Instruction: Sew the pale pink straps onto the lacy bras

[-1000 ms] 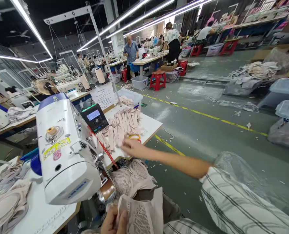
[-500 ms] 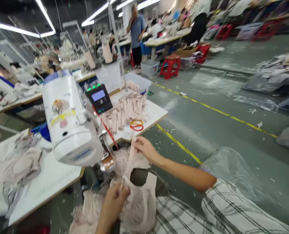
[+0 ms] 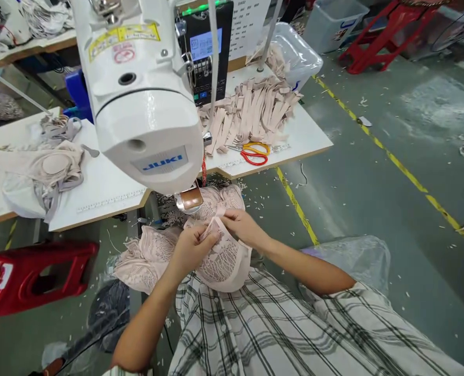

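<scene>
Both hands meet just below the head of a white sewing machine (image 3: 146,104). My left hand (image 3: 190,248) pinches the edge of a beige lace bra piece (image 3: 224,263) that rests on my lap. My right hand (image 3: 242,225) is closed on a thin beige strap (image 3: 215,225) pressed against the top of that lace piece. More lace pieces (image 3: 148,256) pile up under and to the left of my hands. A copper-coloured part (image 3: 189,199) of the machine hangs right above my fingers.
A heap of beige straps (image 3: 255,107) and red-and-yellow scissors (image 3: 253,153) lie on the white table (image 3: 302,141) to the right of the machine. Padded cups (image 3: 39,169) sit on the left table. A red stool (image 3: 32,277) stands left, a plastic bag (image 3: 345,258) right.
My right hand has drawn back from the strap heap on the table with a strap and joined my left hand at the lace piece. The view has tipped down toward my lap.
</scene>
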A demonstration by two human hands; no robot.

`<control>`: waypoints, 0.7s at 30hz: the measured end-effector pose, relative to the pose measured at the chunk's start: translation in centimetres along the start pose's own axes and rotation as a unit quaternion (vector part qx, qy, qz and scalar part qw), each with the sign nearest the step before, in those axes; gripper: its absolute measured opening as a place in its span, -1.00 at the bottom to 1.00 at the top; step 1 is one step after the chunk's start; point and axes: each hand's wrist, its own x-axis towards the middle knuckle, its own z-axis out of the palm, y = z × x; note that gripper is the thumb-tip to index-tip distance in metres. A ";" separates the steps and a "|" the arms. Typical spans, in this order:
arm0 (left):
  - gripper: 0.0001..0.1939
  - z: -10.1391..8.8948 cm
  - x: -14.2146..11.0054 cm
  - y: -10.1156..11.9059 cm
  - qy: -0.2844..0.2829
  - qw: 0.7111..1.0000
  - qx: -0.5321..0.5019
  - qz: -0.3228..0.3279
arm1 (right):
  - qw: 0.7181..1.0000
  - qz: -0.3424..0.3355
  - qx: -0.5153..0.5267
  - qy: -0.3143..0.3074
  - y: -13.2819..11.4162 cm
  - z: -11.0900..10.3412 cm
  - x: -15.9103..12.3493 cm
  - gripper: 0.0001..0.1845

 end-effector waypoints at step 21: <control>-0.84 0.9 -0.1 -2.5 0.177 0.952 -0.014 0.247 | 0.974 -0.137 -0.136 -0.118 -4.8 1.1 0.2 -0.72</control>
